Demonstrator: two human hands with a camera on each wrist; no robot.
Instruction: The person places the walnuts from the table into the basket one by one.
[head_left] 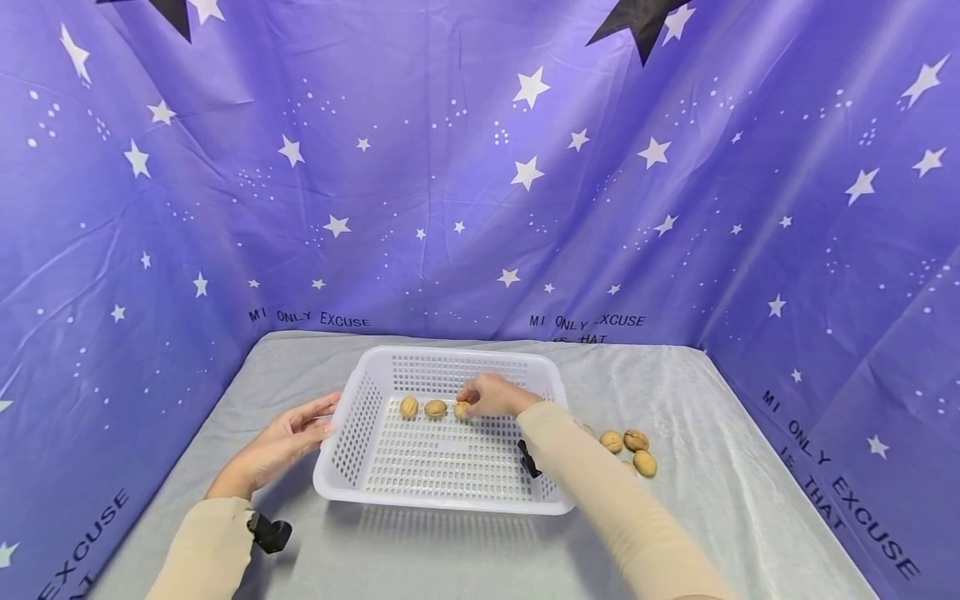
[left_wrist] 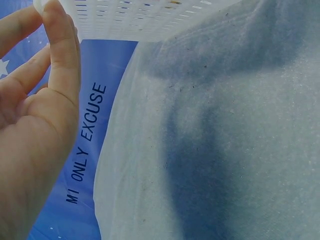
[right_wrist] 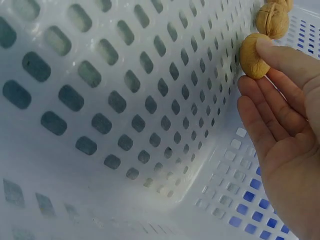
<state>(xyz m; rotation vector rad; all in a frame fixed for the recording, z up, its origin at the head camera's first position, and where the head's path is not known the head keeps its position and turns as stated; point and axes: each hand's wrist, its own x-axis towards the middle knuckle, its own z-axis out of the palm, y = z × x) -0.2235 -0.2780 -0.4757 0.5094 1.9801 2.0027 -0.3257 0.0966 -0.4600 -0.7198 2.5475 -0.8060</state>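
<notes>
In the head view, a white perforated plastic basket [head_left: 442, 506] stands on the cloth. My left hand [head_left: 281, 442] is at its left rim; in the left wrist view, the thumb and a finger [left_wrist: 22, 27] pinch the rim's edge. My right hand [head_left: 491, 395] reaches inside, its thumb and fingertips pinching a walnut [right_wrist: 254, 57] close over the basket's floor. To the left of that nut, two more walnuts, one in the middle [head_left: 435, 408] and one farther left [head_left: 408, 407], form a row with it across the basket.
Several walnuts [head_left: 636, 440] lie on the grey cloth [head_left: 712, 500] right of the basket, some hidden behind my right sleeve [head_left: 592, 475]. A purple star-printed curtain [head_left: 435, 192] encloses the table's back and sides.
</notes>
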